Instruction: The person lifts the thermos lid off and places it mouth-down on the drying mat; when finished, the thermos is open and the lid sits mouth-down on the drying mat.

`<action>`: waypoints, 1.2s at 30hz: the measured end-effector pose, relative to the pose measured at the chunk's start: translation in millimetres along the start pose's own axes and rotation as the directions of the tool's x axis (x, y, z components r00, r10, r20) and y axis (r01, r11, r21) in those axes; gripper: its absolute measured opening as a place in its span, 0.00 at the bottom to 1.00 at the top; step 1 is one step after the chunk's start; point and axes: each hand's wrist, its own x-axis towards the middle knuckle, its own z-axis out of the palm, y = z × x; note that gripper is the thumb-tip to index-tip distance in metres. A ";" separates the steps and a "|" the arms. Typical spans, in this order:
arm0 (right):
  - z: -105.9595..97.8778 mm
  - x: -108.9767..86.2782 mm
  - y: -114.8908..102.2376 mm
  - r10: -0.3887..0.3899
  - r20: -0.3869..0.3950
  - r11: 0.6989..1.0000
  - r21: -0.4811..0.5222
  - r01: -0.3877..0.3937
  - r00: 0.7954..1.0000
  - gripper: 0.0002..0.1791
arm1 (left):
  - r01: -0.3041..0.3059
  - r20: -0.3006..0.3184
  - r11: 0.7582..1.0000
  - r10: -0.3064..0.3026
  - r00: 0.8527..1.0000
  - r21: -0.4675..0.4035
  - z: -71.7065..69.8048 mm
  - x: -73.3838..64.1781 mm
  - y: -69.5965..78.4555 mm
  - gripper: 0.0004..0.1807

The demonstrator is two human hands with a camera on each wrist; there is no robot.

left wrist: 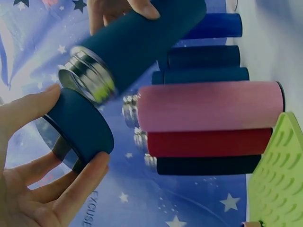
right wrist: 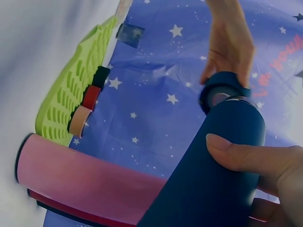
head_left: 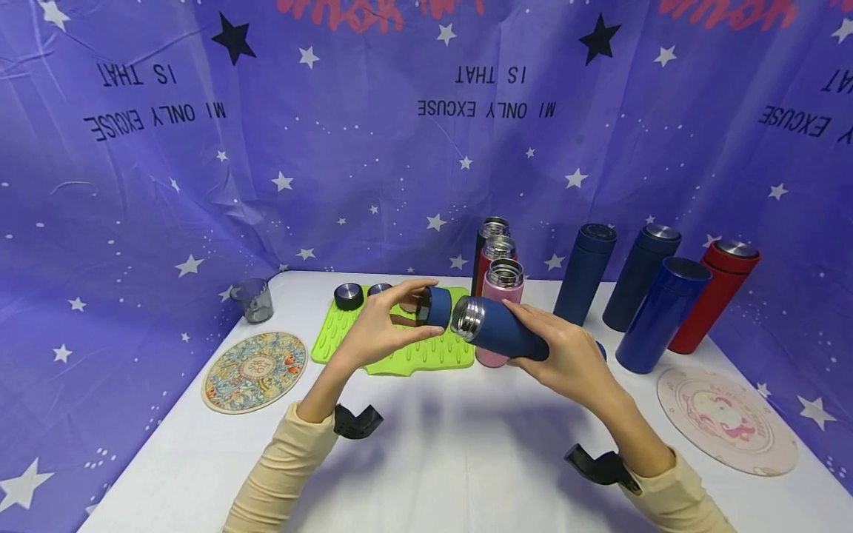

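Note:
My left hand [head_left: 373,326] pinches a dark blue bottle lid [head_left: 436,307] by its rim between thumb and fingers. The right hand [head_left: 563,348] grips a dark blue thermos bottle [head_left: 509,329], tilted with its bare steel mouth toward the lid. In the left wrist view the lid [left wrist: 78,127] is right at the threaded steel neck [left wrist: 90,73], set at an angle to it. Lid and bottle are held up over the table. Behind the bottle, an uncapped pink thermos [head_left: 493,355] stands upright beside the green mat.
A green drying mat [head_left: 326,337] carries several lids, one black [head_left: 349,296]. Uncapped red [left wrist: 208,144] and black [left wrist: 208,164] thermoses stand behind the pink one. Capped blue and red bottles [head_left: 716,296] stand at the right. Round mats [head_left: 256,372] lie left and right; a grey glass [head_left: 253,300] is back left.

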 end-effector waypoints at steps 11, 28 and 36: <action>-14.2 0.9 11.0 0.063 -0.020 0.991 0.122 -0.060 0.998 0.54 | 0.093 -0.012 0.994 -0.092 0.996 0.051 5.5 10.5 -27.3 0.37; -24.8 -2.2 23.8 0.241 -0.135 0.941 0.273 -0.198 0.961 0.47 | 0.092 0.098 0.952 -0.125 0.987 0.292 25.3 72.1 -109.4 0.37; -26.3 -0.5 34.1 0.335 -0.155 0.895 0.360 -0.263 0.929 0.47 | 0.116 0.124 0.947 -0.159 0.979 0.299 35.0 93.3 -136.5 0.39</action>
